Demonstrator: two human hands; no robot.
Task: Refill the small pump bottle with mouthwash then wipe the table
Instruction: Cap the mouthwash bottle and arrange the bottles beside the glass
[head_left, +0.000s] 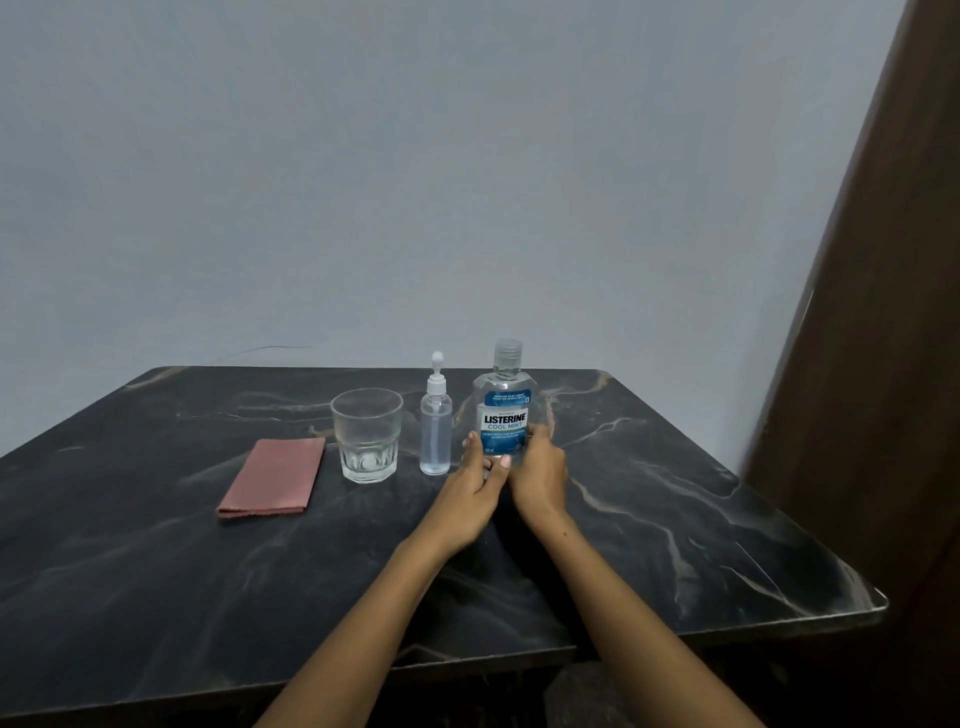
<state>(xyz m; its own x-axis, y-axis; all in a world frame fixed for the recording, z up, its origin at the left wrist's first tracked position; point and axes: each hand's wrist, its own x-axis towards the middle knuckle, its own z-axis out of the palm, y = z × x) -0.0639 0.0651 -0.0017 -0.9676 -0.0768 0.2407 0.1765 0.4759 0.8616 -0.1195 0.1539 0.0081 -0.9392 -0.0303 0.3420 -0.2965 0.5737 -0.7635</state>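
Hands, left (475, 486) and right (537, 475), clasp the clear blue-labelled mouthwash bottle (505, 410), fingers closed on its base; an elbow could topple the slim clear pump bottle (435, 428).

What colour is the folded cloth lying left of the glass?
The folded cloth is dusty pink, clearest in the head view, the only one.

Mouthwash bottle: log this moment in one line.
mouthwash bottle upright, capped | left hand, right hand at its base | pump bottle untouched
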